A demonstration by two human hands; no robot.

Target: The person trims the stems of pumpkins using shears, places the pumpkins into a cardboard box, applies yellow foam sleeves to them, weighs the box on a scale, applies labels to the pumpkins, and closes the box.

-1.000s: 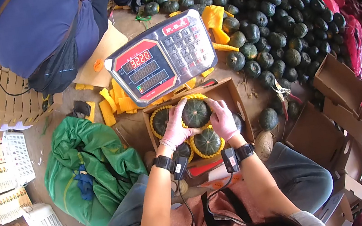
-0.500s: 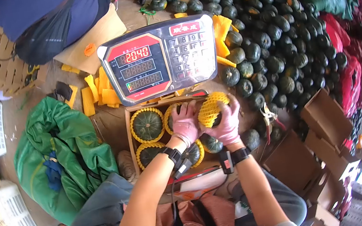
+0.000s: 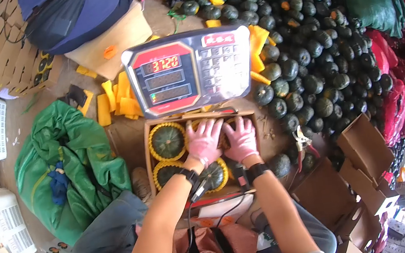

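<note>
In the middle of the view, a cardboard box (image 3: 147, 155) holds dark green squashes in yellow foam nets (image 3: 167, 141), and both gloved hands lie on the squashes in its far half. The left hand (image 3: 204, 139) and the right hand (image 3: 241, 139) rest side by side and palm down. Each grip is spread flat, with fingers fanned toward twelve o'clock and closed on nothing. The squashes under the palms are mostly hidden. Two more netted ones sit at nine o'clock of the hands, and another (image 3: 213, 175) lies at six o'clock, by the left wrist. At twelve o'clock of the box stands a scale (image 3: 189, 71) whose red display reads 3720. A heap of bare squashes (image 3: 303, 33) fills the floor from one to three o'clock. A green bag (image 3: 69, 162) lies at nine o'clock, loose yellow nets (image 3: 120, 99) at ten, and another person's blue clothing (image 3: 75, 9) at eleven.
</note>
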